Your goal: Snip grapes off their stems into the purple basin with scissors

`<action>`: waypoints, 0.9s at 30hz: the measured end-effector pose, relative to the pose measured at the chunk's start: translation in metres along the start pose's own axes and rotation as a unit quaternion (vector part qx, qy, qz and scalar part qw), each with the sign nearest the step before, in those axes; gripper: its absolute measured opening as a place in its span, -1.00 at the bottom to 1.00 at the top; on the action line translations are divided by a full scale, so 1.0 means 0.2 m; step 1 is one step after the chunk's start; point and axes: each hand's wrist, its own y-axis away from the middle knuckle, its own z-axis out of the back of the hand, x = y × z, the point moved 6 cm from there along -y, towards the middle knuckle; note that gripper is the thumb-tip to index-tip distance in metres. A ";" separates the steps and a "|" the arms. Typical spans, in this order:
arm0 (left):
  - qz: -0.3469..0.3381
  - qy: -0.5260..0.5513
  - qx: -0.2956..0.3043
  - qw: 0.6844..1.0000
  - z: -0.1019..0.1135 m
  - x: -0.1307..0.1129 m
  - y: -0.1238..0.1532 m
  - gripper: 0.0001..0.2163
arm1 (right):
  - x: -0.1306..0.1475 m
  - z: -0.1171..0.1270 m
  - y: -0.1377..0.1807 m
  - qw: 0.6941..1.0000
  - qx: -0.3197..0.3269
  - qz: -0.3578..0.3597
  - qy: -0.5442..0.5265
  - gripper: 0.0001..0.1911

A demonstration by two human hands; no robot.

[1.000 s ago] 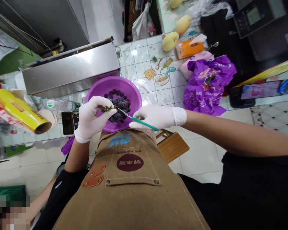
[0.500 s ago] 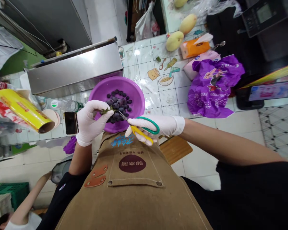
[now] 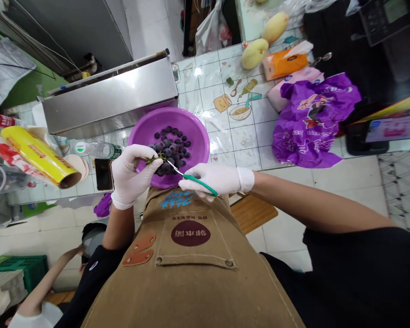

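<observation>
My left hand (image 3: 132,174), in a white glove, is closed in a pinch on the green stem (image 3: 153,159) of a bunch of dark grapes (image 3: 171,148). The bunch hangs over a purple basin (image 3: 198,130), and several loose grapes lie on the basin's bottom. In my right hand (image 3: 218,178), also gloved, are scissors (image 3: 201,183) with a green handle loop showing; most of the yellow loop is hidden. The scissors' blades point left at the bunch near the stem, close to my left fingertips. Whether the tips touch the stem I cannot tell.
Behind the basin stands a long steel box (image 3: 112,93). To the left are a plastic bottle (image 3: 99,149), a phone (image 3: 103,174) and a yellow roll (image 3: 41,157). A purple bag (image 3: 314,123), a tissue pack (image 3: 285,61) and yellow mangoes (image 3: 255,53) lie right. Another person's arm (image 3: 51,278) shows lower left.
The scissors' handles have swung together, with the yellow loop now mostly out of sight. My left hand keeps its pinch on the stem. The whole view has shifted slightly.
</observation>
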 end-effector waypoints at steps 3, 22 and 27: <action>-0.002 -0.001 0.012 1.000 0.01 0.01 0.00 -0.77 | 0.01 0.07 0.00 0.978 -0.067 -0.005 0.200 -0.39; 0.018 -0.035 0.052 0.998 0.03 0.01 0.04 -0.83 | 0.10 0.25 0.06 0.934 -0.146 -0.025 0.324 -0.38; 0.006 -0.030 0.057 0.998 0.03 0.00 0.05 -0.81 | -0.02 0.09 0.06 0.991 0.016 0.005 0.135 -0.23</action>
